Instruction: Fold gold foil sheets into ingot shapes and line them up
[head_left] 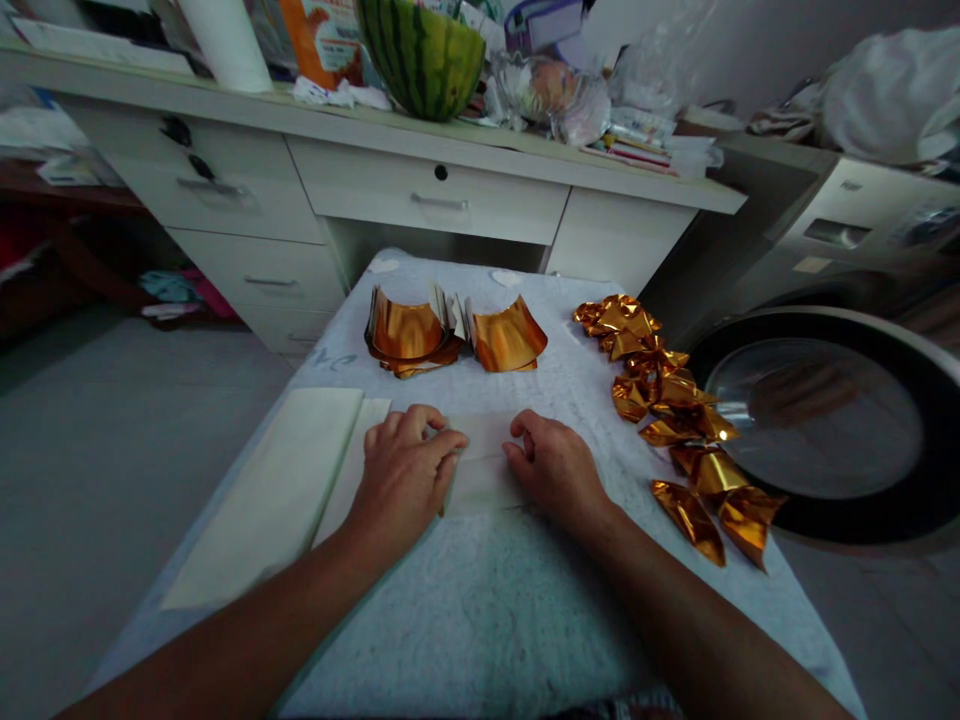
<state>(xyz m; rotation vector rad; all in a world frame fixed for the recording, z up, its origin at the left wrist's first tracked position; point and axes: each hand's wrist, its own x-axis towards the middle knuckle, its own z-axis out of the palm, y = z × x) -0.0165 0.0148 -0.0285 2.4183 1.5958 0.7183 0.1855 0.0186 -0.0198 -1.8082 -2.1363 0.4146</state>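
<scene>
Flanking a thin whitish sheet (484, 475) on the cloth-covered counter (480, 620), two bare hands rest at its ends: L hand (405, 465) at its L end, R hand (556, 465) at its R, each hiding part of it. L grip: thumb and fingers bent near one another; R grip: fingers curled in, thumb near the index. Whether either is clamped on the sheet, can't tell.

Just beyond the sheet: L foil stack (409, 332) and R foil stack (510, 338), side by side. L of the sheet, partly covered by the forearm: pale paper (277, 480). Well R of it: folded foil pieces (675, 390) in a row, w/ a washer door (817, 420) close by. Far beyond it: rear counter (442, 205) w/ drawers, bearing a cut watermelon (427, 60) and an orange pack (319, 40).

Materials: sheet semi-translucent, approx. rectangular; foil stacks trough-curved, glossy gold w/ whitish edges; folded pieces metallic, creased, pointed; paper matte, oblong; cloth pale bluish, faintly patterned; rind striped dk/lt green; door round, glass in black rim.
</scene>
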